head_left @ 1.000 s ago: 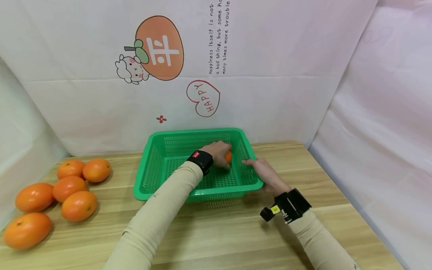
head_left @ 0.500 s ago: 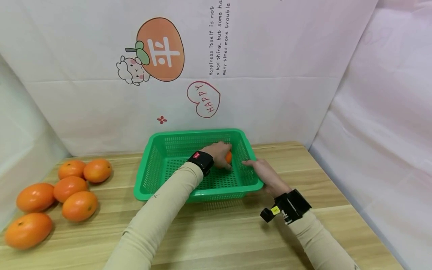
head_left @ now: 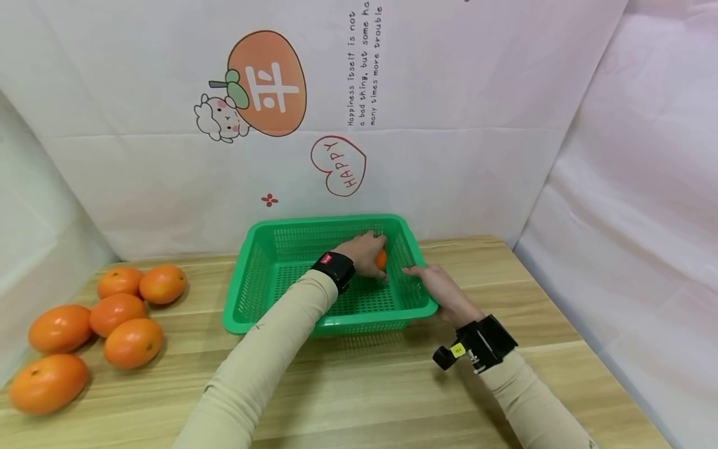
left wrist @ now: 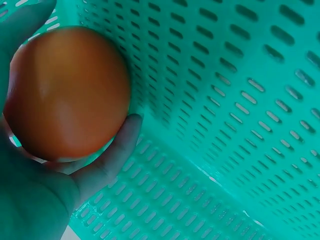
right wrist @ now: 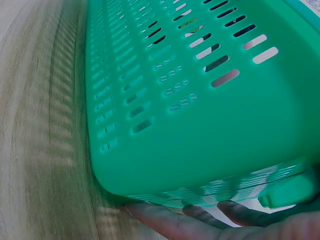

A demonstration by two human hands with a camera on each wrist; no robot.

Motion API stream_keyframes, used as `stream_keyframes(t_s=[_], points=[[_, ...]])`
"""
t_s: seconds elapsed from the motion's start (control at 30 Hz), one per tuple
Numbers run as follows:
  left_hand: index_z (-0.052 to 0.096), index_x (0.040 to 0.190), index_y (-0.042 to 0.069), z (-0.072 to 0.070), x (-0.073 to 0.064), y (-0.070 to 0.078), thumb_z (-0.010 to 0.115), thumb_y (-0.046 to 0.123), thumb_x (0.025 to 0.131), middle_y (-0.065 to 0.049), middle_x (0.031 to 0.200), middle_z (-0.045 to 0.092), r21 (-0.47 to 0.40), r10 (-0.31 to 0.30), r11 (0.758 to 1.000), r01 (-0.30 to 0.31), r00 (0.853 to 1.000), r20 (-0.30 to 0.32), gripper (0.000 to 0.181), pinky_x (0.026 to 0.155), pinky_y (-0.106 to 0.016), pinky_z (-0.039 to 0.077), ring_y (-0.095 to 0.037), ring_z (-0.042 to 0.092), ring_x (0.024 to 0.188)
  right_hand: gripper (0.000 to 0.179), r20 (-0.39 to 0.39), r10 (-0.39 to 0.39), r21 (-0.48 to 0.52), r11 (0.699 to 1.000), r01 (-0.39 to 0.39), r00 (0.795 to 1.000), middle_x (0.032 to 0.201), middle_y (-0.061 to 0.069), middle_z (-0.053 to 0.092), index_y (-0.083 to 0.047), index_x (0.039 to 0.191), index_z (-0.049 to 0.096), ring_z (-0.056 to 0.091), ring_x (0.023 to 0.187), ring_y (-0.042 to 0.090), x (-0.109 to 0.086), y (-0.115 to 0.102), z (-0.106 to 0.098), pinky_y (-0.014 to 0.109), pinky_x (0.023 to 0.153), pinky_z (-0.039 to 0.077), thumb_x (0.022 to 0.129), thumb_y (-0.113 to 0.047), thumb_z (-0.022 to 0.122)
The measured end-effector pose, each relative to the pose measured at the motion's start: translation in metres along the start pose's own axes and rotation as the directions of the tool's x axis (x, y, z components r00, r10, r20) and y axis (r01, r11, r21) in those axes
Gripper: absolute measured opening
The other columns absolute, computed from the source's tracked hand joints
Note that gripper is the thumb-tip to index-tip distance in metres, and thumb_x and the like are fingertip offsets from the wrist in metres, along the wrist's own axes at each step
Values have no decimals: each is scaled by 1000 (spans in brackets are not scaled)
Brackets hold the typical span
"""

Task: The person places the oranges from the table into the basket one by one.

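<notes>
Watching the feeds from my end, I've got the left hand (head_left: 363, 254) reaching into the green plastic slotted basket (head_left: 387, 317) around the middle of the head view. It's cupped round a smooth round orange fruit (left wrist: 70, 92), which sits inside near the basket's right end. On the left wrist cam I can see the thumb at the fruit's lower right and a finger arching over its upper left, with the slotted wall just beside it.

The right hand (head_left: 445, 293) grips that same right end, thumb over the rim, and the right wrist cam shows its fingers spread against the outside, down by the bottom of the frame.

Compared with a second ago, not a whole lot is different: the left hand's fingertips look slightly more spread, and the bit of fruit peeking out is a touch smaller and further right. Right hand and basket look pretty much put. The printed white cloth backdrop (head_left: 460, 125) sits a hair lower in frame, so I reckon the head cam tipped a little.

Same six glossy orange fruits (head_left: 133, 343) bunched at left on the pale wood-grain table (head_left: 364, 386).
</notes>
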State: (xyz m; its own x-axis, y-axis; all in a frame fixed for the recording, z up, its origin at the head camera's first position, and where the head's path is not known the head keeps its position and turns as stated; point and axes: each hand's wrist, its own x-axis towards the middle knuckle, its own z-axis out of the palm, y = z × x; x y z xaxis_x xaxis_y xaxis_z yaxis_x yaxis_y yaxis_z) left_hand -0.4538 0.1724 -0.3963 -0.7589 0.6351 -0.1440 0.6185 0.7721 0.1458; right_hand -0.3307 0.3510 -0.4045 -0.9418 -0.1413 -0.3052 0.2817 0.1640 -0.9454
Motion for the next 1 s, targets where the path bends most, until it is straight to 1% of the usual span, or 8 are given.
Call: stream_keyframes(t_s=[0.13,0.27,0.37,0.53,0.7,0.83,0.93,1.0], points=[[37,162,15,0,-1,1,82,56,86,-17,165,38,11,-10,1000,10,1000,-2,97,106,-43,55,-32,58,133,64,7,3,3,1000,-3,1000,154,25,51,-8,164,30,60,135,37,-1,1,0,44,103,58,109,-35,46],[31,165,14,-1,-2,1,82,58,86,-17,167,35,50,-18,999,18,1000,-8,104,112,-46,52,-37,51,144,64,12,-10,-1,1000,10,1000,154,27,51,-7,164,29,60,134,37,0,2,-1,45,103,58,109,-34,46],[29,166,14,-1,-4,1,81,58,86,-18,167,35,70,-21,997,22,1000,-19,106,113,-48,52,-39,48,146,64,12,-17,-2,1000,17,1000,153,27,51,-6,164,29,61,134,38,0,2,-1,45,102,58,109,-34,46],[30,166,14,-4,-8,1,81,58,86,-18,168,35,52,-24,998,26,999,-41,104,112,-49,52,-39,47,147,64,8,-12,-1,1000,12,1000,153,28,51,-6,164,30,61,133,39,1,2,0,45,101,59,109,-34,46],[36,163,15,-5,-9,-2,80,58,87,-18,165,37,36,-4,999,7,997,-81,98,109,-50,53,-39,48,146,63,2,-15,4,1000,15,1000,153,28,52,-5,163,31,62,133,39,1,2,1,45,101,59,109,-34,46],[45,157,17,-5,-7,-6,82,60,85,-15,159,45,35,18,999,-13,993,-120,92,104,-49,56,-36,53,138,63,11,-22,10,1000,22,1000,153,29,50,-6,164,29,61,133,40,1,2,0,47,102,59,109,-33,46],[51,150,18,-5,-6,-10,83,62,82,-11,149,53,42,32,999,-26,988,-150,87,95,-43,58,-29,59,125,64,15,-21,11,1000,21,1000,154,29,50,-6,164,28,61,134,41,1,3,0,48,102,58,109,-33,46],[52,148,18,-5,-7,-12,83,63,82,-10,143,55,41,39,999,-32,986,-162,86,90,-40,59,-27,60,118,64,9,-19,9,1000,19,1000,153,29,50,-6,164,28,61,133,41,1,2,-1,48,102,59,109,-34,46]])
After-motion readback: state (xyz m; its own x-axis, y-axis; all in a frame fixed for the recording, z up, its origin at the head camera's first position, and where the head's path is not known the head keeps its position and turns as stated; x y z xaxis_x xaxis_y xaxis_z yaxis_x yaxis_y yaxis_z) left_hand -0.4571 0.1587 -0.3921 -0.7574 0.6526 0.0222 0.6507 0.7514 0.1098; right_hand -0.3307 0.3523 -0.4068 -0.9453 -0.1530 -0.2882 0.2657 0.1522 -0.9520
